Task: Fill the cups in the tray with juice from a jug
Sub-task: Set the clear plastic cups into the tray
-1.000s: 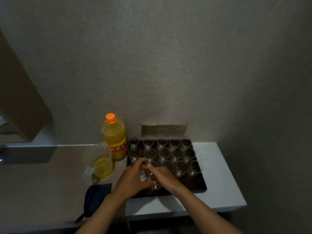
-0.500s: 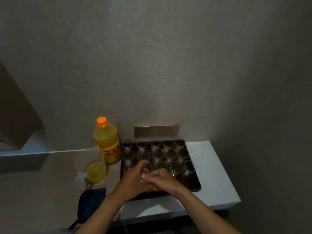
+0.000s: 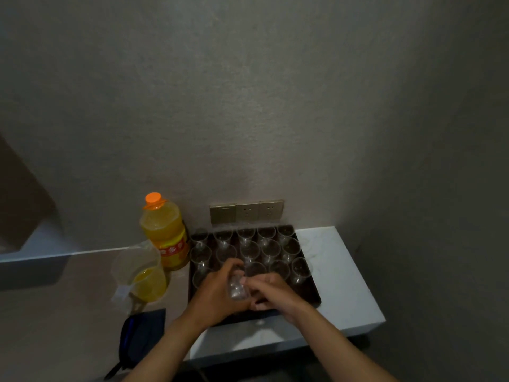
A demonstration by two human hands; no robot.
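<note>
Left of centre stands a bottle (image 3: pixel 165 235) of yellow-orange juice with an orange cap and a red-and-yellow label. Beside it, lower left, a clear jug (image 3: pixel 139 272) holds yellow juice. The tray (image 3: pixel 310 288) is dark, its cups (image 3: pixel 270 250) clear. The worktop (image 3: pixel 341 285) is white, the wall plates (image 3: pixel 246 211) brass-coloured, the pouch (image 3: pixel 140 336) at the bottom navy.

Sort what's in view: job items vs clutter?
Job: tray; clear cups; the cup gripped by left hand and right hand; jug with juice; juice bottle.
Clutter: dark pouch; wall sockets.
</note>
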